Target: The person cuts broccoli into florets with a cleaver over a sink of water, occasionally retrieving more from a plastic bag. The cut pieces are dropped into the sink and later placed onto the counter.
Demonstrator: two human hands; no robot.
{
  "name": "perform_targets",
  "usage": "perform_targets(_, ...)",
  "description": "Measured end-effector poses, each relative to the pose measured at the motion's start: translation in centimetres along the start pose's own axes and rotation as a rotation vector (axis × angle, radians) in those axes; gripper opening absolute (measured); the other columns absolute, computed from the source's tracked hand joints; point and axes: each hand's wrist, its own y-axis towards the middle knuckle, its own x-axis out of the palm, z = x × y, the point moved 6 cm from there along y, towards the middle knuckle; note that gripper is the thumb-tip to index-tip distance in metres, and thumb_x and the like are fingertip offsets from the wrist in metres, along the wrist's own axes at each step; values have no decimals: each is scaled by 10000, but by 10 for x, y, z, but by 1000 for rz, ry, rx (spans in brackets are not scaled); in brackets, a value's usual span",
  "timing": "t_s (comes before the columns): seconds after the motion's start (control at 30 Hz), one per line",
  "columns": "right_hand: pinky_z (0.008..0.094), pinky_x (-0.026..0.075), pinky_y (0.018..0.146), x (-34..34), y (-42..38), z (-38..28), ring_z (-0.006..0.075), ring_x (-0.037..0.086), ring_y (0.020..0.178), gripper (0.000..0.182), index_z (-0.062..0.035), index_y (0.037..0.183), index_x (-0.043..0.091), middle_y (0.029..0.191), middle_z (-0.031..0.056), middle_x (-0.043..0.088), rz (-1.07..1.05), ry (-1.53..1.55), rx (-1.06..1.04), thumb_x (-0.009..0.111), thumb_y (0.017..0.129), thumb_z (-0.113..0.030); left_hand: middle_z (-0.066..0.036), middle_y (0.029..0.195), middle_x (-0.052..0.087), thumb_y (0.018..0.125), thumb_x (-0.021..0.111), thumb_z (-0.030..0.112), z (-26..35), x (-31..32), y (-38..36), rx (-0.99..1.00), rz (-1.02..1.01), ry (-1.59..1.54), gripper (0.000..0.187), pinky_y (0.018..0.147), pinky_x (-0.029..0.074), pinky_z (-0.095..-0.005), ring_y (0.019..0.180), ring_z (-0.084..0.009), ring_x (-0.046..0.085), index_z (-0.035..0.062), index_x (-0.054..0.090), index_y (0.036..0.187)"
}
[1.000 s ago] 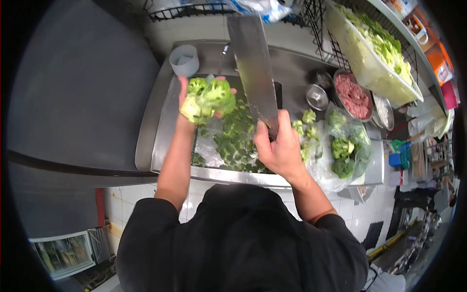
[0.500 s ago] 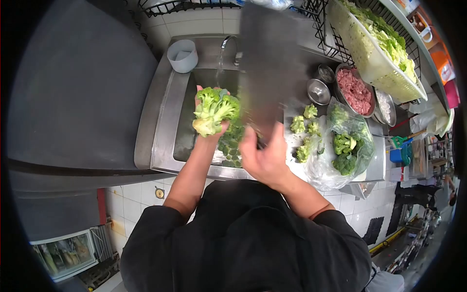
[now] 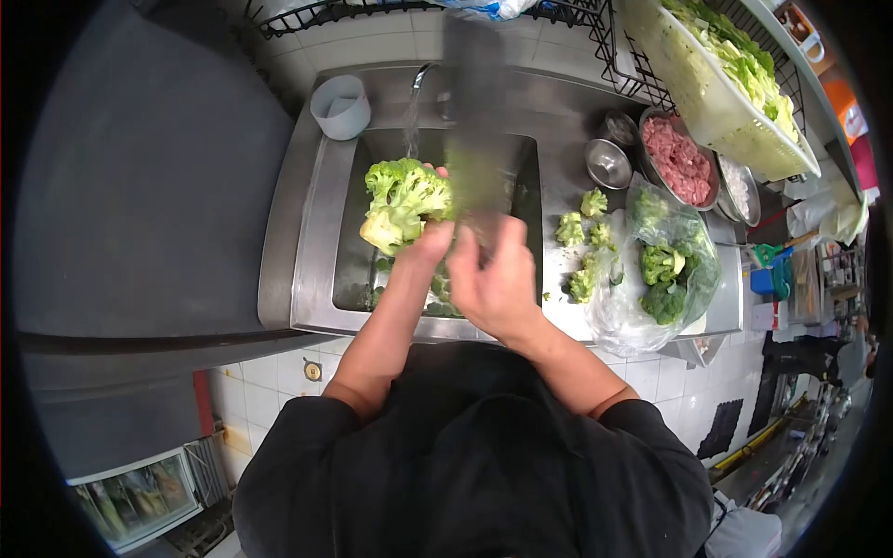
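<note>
Steel sink [image 3: 312,232] | left hand [image 3: 423,244] grips broccoli head [image 3: 402,197] | right hand [image 3: 493,279] clenches cleaver [image 3: 473,121]

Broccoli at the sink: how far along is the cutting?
Done: cut florets lie in the sink and more on the counter. In hand: the left hand holds a broccoli head over the sink while the right hand works a cleaver, blurred. Left: whole heads sit in the plastic bag.
</note>
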Motion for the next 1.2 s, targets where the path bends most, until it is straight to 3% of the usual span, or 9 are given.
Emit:
perform_targets(0.07,495,541,603,30,3,27,446,713,699,332,72,1235,389,756,297,661,-216,-32,216,560,1003,-93,-192,1253,660,986,603,401,-11,20,5,-245,-133,-544,490,1131,473,-474,1242,-324,605,42,606,1320)
perform_targets(0.2,526,508,552,21,-6,33,482,681,666,257,8,1170,388,705,284,650,-58,-69,228,550,1005,-102,-202,1204,680,988,568,455,-6,26,-4,-254,21,-603,570,1120,491,-506,1186,-336,634,-27,609,1290)
perform_targets(0.33,412,496,529,1,3,42,333,687,584,226,4,1141,407,712,187,665,-87,-40,251,575,1003,-59,-133,1137,712,1032,504,503,11,11,8,-316,154,-199,518,993,557,-465,1128,-322,663,29,684,1138)
perform_targets(0.37,510,502,519,-2,4,41,448,662,592,258,3,1133,432,638,217,632,-88,-1,241,604,956,-74,-145,981,724,1022,452,632,19,24,13,-397,133,-132,652,826,612,-430,956,-309,711,26,694,1005)
perform_targets(0.5,468,501,507,-10,-4,26,399,671,574,255,15,1118,480,653,190,639,-216,-32,200,638,929,-49,-146,714,683,1003,421,714,39,35,23,-502,148,433,744,521,574,-339,576,-251,665,37,674,824)
perform_targets(0.67,397,495,493,-35,2,-26,307,641,513,249,28,1085,542,638,124,618,6,12,-87,682,880,9,-110,727,688,1000,455,700,35,33,26,-504,133,507,718,524,565,-333,584,-206,667,37,674,835)
perform_targets(0.73,419,503,511,-28,7,-29,335,649,543,230,18,1068,535,659,131,632,15,-25,-184,674,888,-16,-167,771,701,1033,415,662,29,13,33,-626,107,485,729,695,594,-386,728,-271,706,13,691,846)
perform_targets(0.87,489,523,537,9,-4,19,411,670,632,215,-12,1058,483,712,191,657,-362,-235,18,633,911,-59,-61,738,692,989,539,662,22,24,29,-592,122,638,658,614,553,-295,649,-146,666,42,701,838)
perform_targets(1.2,433,517,509,-33,4,-21,349,669,579,215,-3,1064,525,694,175,647,5,-76,1,658,896,-25,-145,758,711,1015,378,715,20,35,26,-625,-7,455,795,580,589,-342,621,-231,698,-2,693,876)
